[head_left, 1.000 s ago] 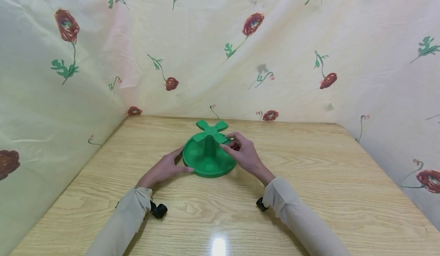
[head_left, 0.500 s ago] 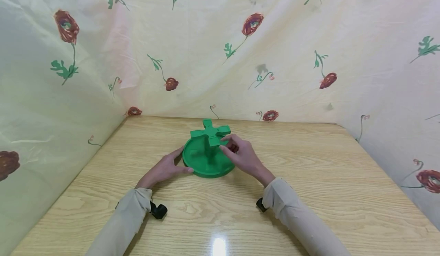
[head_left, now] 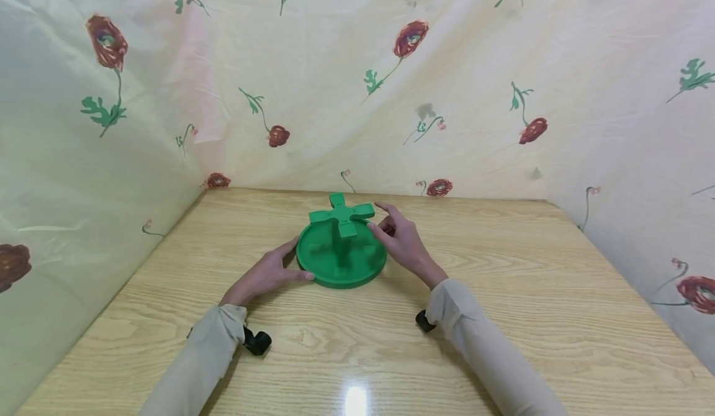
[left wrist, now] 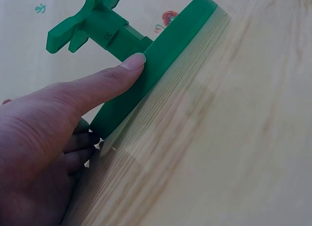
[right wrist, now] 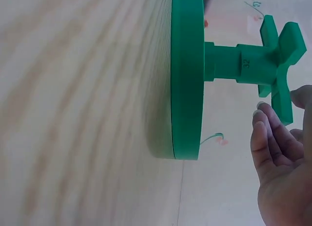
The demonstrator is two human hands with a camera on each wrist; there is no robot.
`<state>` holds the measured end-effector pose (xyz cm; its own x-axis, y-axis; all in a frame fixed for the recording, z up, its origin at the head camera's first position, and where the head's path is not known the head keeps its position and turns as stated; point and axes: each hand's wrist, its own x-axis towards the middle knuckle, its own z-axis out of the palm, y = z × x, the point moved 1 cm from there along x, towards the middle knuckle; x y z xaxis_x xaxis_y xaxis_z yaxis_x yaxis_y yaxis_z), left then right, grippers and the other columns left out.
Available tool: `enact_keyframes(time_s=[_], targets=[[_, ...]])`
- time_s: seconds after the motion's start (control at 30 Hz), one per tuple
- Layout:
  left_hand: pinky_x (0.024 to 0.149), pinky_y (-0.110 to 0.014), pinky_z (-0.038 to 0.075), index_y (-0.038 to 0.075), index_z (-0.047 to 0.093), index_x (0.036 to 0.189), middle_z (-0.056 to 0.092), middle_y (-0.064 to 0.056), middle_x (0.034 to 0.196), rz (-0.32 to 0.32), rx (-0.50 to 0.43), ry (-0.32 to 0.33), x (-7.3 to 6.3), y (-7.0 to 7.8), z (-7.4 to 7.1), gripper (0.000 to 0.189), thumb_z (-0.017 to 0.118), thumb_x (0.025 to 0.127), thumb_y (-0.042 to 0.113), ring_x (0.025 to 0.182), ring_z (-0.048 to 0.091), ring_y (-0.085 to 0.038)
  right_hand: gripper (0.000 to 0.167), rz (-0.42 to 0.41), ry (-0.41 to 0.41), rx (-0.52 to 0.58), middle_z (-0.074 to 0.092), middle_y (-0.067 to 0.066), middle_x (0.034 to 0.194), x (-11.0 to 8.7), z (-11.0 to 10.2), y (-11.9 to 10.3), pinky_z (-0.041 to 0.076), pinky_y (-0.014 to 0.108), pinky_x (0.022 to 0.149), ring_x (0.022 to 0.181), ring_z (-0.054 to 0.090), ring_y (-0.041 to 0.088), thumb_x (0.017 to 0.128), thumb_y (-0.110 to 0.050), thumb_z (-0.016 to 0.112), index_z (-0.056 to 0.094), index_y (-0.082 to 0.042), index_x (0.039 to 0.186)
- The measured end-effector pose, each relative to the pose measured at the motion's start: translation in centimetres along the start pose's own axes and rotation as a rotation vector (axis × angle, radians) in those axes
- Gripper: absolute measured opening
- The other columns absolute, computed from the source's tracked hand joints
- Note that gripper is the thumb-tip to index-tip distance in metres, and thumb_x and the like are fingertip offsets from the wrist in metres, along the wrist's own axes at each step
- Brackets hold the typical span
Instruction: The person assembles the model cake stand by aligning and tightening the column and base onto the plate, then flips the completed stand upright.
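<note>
A round green base (head_left: 319, 266) with a raised rim sits on the table. From its middle rises a green post (right wrist: 226, 62), topped by a four-armed cross-shaped handle (head_left: 342, 213). Small digits mark the post's sides in the wrist views. My left hand (head_left: 269, 274) holds the base's left edge; its thumb (left wrist: 109, 87) lies on the rim and the fingers reach round behind, partly hidden. My right hand (head_left: 404, 242) is beside the handle's right arm, fingers loosely bent. In the right wrist view its thumb and fingers lie either side of one arm; contact is unclear.
The wood-grained table (head_left: 503, 279) spreads out around the base. A flower-printed cloth (head_left: 346, 81) hangs behind and along both sides. Black wrist cameras (head_left: 258, 343) jut from both sleeves.
The cross-shaped handle first turned, its arms taking a new angle, then stayed still. My right hand afterwards moved slightly right and back, away from the front arm. My left hand stayed put.
</note>
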<state>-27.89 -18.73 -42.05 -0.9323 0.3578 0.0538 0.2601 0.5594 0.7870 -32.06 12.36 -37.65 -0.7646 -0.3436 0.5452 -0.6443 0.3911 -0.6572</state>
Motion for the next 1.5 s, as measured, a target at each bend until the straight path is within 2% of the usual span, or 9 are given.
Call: enact_keyframes(time_s=[0.33,0.63,0.93,1.5], targets=[[0.122,-0.057,0.018,0.006,0.019,0.165,0.023,-0.018,0.168,-0.002,0.009,0.004,-0.1,0.1,0.0,0.109,0.083,0.087,0.047,0.155,0.017,-0.037,0.056,0.048,-0.072,-0.016,0.068,0.009,0.090,0.8,0.5,0.1,0.050,0.029,0.068,0.076,0.060,0.020,0.104,-0.011,0.065,0.043,0.002,0.154],[0.122,-0.058,0.017,0.004,0.019,0.165,0.023,-0.019,0.168,0.011,0.006,0.000,-0.1,0.2,0.1,0.107,0.082,0.089,0.045,0.155,0.016,-0.038,0.040,0.070,-0.018,-0.020,0.068,0.009,0.088,0.4,0.4,0.1,0.051,0.031,0.067,0.076,0.061,0.020,0.104,-0.011,0.064,0.054,0.001,0.142],[0.122,-0.058,0.018,0.005,0.020,0.165,0.024,-0.019,0.167,0.011,0.007,0.006,-0.1,0.4,0.0,0.106,0.082,0.089,0.044,0.154,0.017,-0.038,0.028,0.028,0.008,-0.006,0.068,0.008,0.086,-0.3,0.2,-0.1,0.053,0.029,0.066,0.075,0.063,0.021,0.102,-0.009,0.067,0.060,0.000,0.128],[0.122,-0.057,0.018,0.008,0.020,0.166,0.023,-0.016,0.168,0.001,0.001,0.004,-0.2,0.1,0.0,0.108,0.083,0.087,0.047,0.155,0.017,-0.036,0.027,-0.028,0.006,0.015,0.067,0.007,0.087,-1.4,0.6,-0.9,0.053,0.027,0.065,0.074,0.062,0.019,0.101,-0.005,0.068,0.060,0.001,0.126]])
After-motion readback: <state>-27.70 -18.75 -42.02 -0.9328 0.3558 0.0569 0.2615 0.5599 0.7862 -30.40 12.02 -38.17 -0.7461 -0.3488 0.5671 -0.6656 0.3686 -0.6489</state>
